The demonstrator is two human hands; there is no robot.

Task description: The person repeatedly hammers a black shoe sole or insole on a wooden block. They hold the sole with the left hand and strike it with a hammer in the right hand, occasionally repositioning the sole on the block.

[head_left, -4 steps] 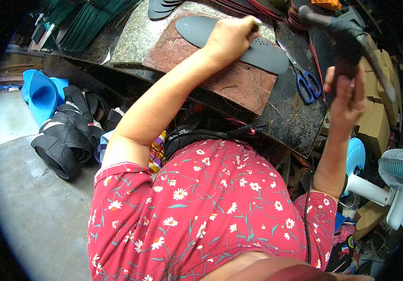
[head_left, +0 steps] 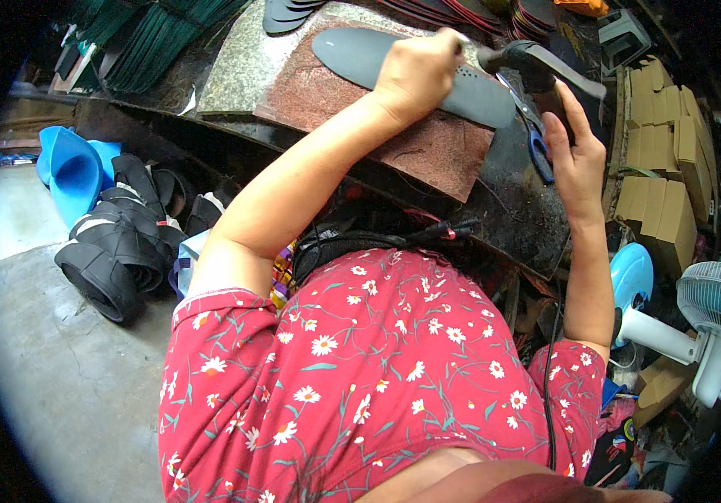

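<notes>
My left hand [head_left: 421, 75] is closed around a small metal punch [head_left: 461, 38]. Only its top end shows above the fist; the lower end is hidden. The fist rests over a dark grey shoe sole [head_left: 352, 54], which has a group of small holes to the right of it. Beneath the sole lies a reddish-brown board [head_left: 436, 155]. Gripped in my right hand [head_left: 577, 163] is a hammer [head_left: 521, 55] with a dark handle. Its head is in the air just right of the punch, apart from it.
Blue-handled scissors [head_left: 539, 155] lie right of the board, partly behind the hammer and right hand. A stone slab [head_left: 239, 71] sits under the board, with stacked soles [head_left: 289, 15] behind. Cardboard boxes [head_left: 658, 201] and a fan [head_left: 708, 293] stand at right; black shoe parts [head_left: 100, 277] lie on the left.
My right hand has swung the hammer left and toward the punch. My left hand stays nearly in place on the sole.
</notes>
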